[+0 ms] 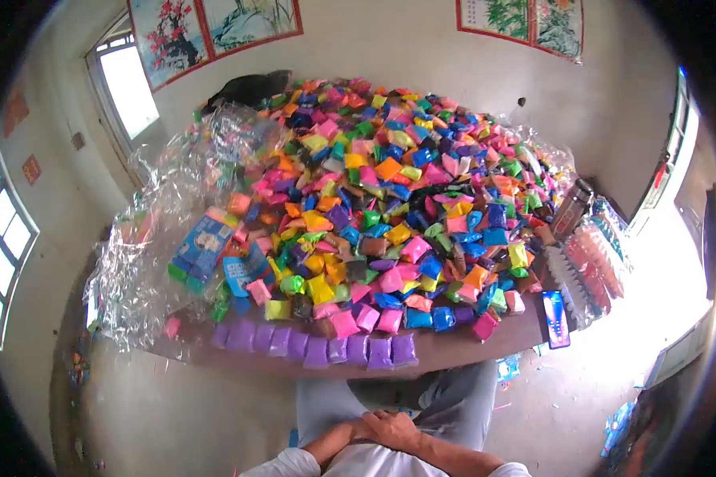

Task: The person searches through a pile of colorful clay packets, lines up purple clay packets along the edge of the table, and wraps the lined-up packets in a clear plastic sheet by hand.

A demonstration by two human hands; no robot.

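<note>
My hands rest together in my lap, below the table's front edge. My right hand (395, 430) lies folded over my left hand (363, 429), its fingers closed, with no packet in it. Most of the left hand's fingers are covered, so their pose is hidden. Nearest to the hands on the table is a row of purple packets (317, 352), side by side along the front edge. Behind them rises a large heap of small packets (390, 207) in many colours, such as pink, yellow, blue, orange and green.
Crumpled clear plastic (147, 246) covers the left side of the table (437, 354). A blue printed bag (203, 242) lies against the heap. To the right are a phone (556, 319), a dark bottle (573, 208) and packs of plastic trays (593, 262). Scraps lie on the floor.
</note>
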